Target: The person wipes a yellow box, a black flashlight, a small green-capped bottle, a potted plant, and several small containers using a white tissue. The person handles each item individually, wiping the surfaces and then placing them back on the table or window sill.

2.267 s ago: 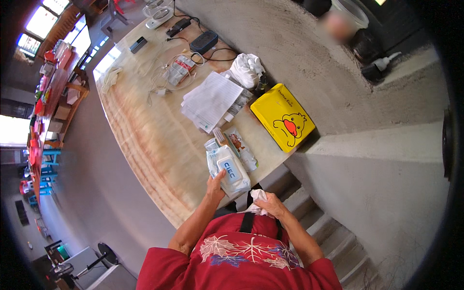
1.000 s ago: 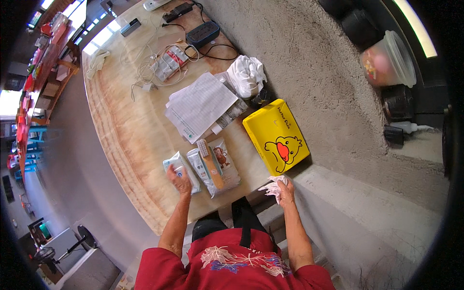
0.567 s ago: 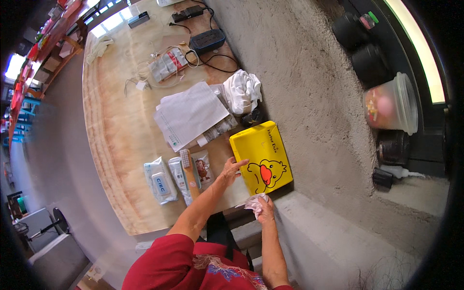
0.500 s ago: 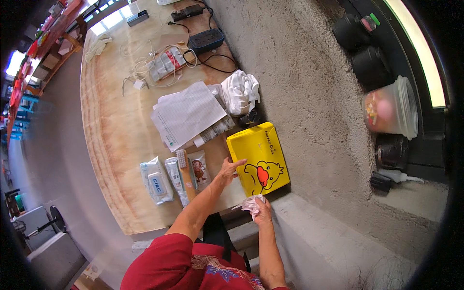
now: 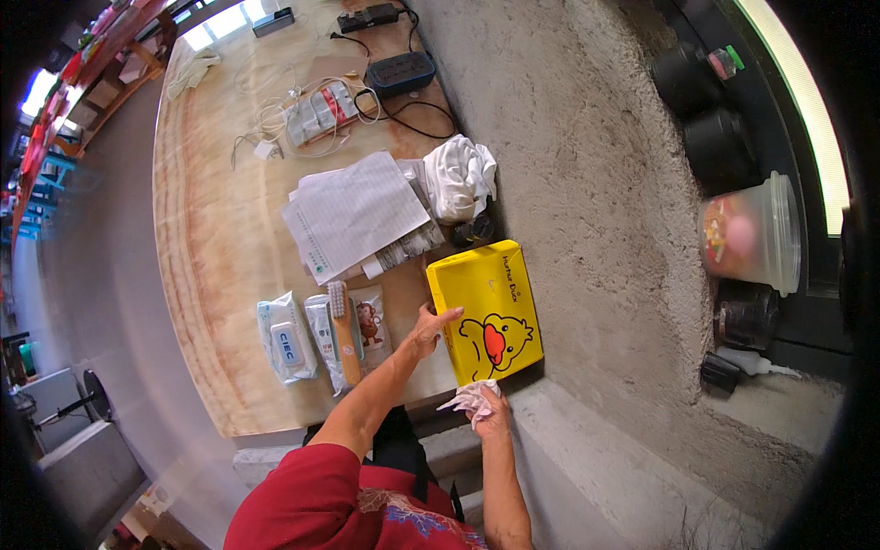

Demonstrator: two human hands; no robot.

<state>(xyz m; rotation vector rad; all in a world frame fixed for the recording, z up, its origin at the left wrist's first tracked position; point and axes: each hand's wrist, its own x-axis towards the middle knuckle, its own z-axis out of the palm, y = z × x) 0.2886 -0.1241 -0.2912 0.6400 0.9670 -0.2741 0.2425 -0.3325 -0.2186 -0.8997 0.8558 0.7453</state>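
Note:
A yellow box with a cartoon duck on its lid lies at the table's right edge, by the rough wall. My left hand holds it at its left side, one digit over the lid and the other fingers along the side. Bunched in my right hand is a pale pink cloth, right at the box's near edge. The cloth's folds hide some of my right fingers. Left of my left forearm lie a wooden-handled brush, a pack of wet wipes and a small packet with a monkey picture.
Beyond the box are stacked papers, a crumpled white cloth and a tangle of white cables. A dark blue power strip sits farther back. Along the right ledge stand black containers and a clear tub.
The whole view has shifted slightly. My left hand stays at the box's side, and my right hand keeps the cloth by the near edge.

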